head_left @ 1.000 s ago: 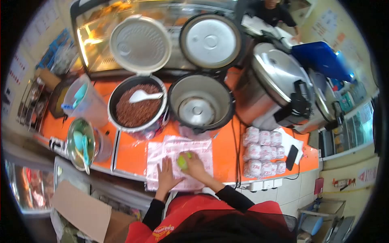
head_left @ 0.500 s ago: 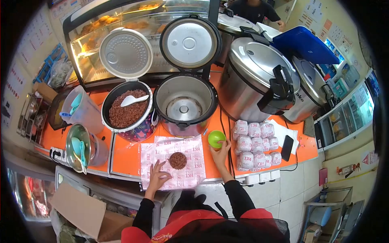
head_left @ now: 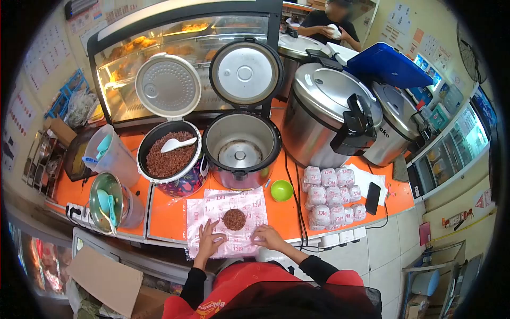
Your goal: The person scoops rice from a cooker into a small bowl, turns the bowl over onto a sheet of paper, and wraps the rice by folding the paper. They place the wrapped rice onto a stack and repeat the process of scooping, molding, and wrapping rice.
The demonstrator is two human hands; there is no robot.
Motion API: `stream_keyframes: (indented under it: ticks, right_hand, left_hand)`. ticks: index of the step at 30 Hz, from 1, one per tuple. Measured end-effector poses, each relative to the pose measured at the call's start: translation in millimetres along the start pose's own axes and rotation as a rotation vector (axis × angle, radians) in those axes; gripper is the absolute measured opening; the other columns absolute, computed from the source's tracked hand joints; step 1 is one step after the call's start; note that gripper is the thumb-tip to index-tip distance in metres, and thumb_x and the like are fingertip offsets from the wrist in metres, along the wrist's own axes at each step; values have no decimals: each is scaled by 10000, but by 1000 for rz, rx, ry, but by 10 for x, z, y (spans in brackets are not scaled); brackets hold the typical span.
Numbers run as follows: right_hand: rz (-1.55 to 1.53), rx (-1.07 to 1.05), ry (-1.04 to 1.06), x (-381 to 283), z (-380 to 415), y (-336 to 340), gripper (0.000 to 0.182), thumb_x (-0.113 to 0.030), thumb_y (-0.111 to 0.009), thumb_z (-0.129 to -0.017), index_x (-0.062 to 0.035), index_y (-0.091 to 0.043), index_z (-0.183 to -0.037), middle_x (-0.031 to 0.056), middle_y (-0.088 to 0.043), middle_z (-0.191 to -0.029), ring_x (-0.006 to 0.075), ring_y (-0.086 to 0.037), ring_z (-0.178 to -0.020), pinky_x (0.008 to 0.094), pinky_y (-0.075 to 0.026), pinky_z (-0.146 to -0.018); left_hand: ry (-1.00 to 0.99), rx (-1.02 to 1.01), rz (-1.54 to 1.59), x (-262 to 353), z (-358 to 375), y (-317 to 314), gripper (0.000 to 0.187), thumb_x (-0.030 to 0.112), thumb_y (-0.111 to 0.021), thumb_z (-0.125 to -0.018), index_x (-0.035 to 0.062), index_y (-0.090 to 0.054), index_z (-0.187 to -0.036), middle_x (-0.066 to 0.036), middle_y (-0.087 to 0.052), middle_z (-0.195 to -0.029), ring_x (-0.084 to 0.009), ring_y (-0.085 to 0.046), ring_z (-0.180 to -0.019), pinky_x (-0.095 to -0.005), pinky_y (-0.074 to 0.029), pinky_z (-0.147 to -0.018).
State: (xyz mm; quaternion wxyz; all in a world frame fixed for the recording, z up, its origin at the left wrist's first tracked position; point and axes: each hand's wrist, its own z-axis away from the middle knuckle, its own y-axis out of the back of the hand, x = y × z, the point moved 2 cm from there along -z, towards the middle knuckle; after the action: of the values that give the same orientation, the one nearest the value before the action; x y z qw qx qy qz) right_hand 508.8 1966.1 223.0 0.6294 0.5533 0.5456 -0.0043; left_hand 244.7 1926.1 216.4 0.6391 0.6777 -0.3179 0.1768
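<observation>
A round mound of reddish-brown rice (head_left: 234,219) lies on pink-printed wrapping paper (head_left: 249,202) near the table's front edge. My left hand (head_left: 211,240) is at the paper's lower left, thumb and index finger curled together on the sheet, the other fingers spread. At the lower right edge, my right hand (head_left: 268,237) has its fingertips closed on the paper. Beyond the right hand, a green bowl (head_left: 281,190) stands on the orange tabletop. Behind the paper is an open rice cooker of red rice (head_left: 169,154) with a white rice paddle (head_left: 178,144) on top.
An open cooker (head_left: 243,143) shows its bare metal pot. Large steel cookers (head_left: 332,114) stand at right, near several wrapped rice packs (head_left: 329,194) and a phone (head_left: 373,198). Plastic jugs (head_left: 114,154) stand left. A person (head_left: 332,29) across the counter holds something white.
My right hand has let go of the green bowl, now standing on the table, and moved left to the paper's edge. The person opposite now shows a white item in their hands.
</observation>
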Motion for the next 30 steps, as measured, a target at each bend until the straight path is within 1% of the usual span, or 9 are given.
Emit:
stream_keyframes:
  ticks: [8, 11, 14, 16, 19, 21, 22, 27, 30]
  right_hand:
    - [-1, -80, -171, 110, -116, -67, 157, -235, -644, -765, -85, -673, -801, 64, -635, -825, 256, -599, -783, 342, -473, -699]
    - [-36, -158, -342, 162, -175, -93, 166, -225, -612, -794, -79, -666, -853, 75, -634, -849, 255, -602, -807, 335, -473, -716]
    - [-203, -160, -458, 103, -195, -35, 238, -269, -616, -789, -81, -644, -932, 92, -623, -902, 262, -599, -843, 340, -469, -741]
    - [-426, 8, -469, 19, -160, 1, 333, -346, -634, -769, -87, -632, -978, 109, -613, -943, 278, -592, -885, 357, -461, -775]
    - [184, 224, -81, -608, -111, 429, 357, -326, -645, -767, -80, -604, -1022, 106, -595, -1019, 269, -576, -934, 358, -439, -820]
    - [170, 248, -77, -608, -23, 422, 222, -149, -640, -764, -53, -623, -963, 85, -621, -951, 272, -593, -877, 342, -458, -791]
    - [106, 260, -116, -455, 78, 310, 201, -123, -638, -760, -46, -629, -945, 87, -626, -933, 271, -595, -875, 341, -461, -791]
    - [-353, 628, -542, -125, -58, -13, 156, -148, -560, -868, -17, -640, -899, 121, -628, -755, 128, -597, -711, 273, -470, -643]
    - [73, 586, -669, -94, -245, -59, 179, -207, -520, -863, -79, -603, -956, 149, -609, -690, 260, -620, -651, 382, -469, -574]
  left_hand:
    - [31, -235, -13, 65, -77, 158, 126, 276, -705, -695, 161, -687, -742, -56, -445, -1279, -300, -292, -1254, -623, -4, -1001]
    - [113, -497, 77, 391, -170, 469, 154, 271, -700, -702, 134, -697, -773, -91, -526, -1199, -294, -412, -1176, -547, -164, -1022]
    - [-22, -448, 89, 79, -203, 324, 192, 249, -680, -733, 95, -701, -846, -140, -629, -1004, -317, -570, -963, -409, -406, -880]
    - [133, -346, 164, 31, -199, 384, 216, 228, -669, -749, 65, -688, -890, -160, -643, -891, -342, -599, -829, -357, -456, -744]
    - [222, -225, 309, -39, -186, 440, 216, 191, -659, -769, 25, -675, -906, -137, -664, -774, -251, -630, -681, -321, -472, -630]
    - [317, -176, 458, -113, -166, 426, 202, 174, -663, -769, 11, -676, -888, -131, -665, -761, -186, -623, -665, -301, -467, -624]
    - [198, -16, 415, -56, -182, 461, 183, 140, -655, -784, -8, -670, -890, -118, -662, -728, -114, -587, -650, -259, -451, -602]
    - [478, 306, 341, 17, -302, 330, 146, 94, -616, -820, -17, -655, -907, -93, -648, -709, -114, -579, -650, -245, -437, -582]
    - [197, 633, 147, 70, -408, 86, 143, 109, -522, -864, -18, -589, -860, -157, -608, -635, -276, -598, -568, -361, -433, -523]
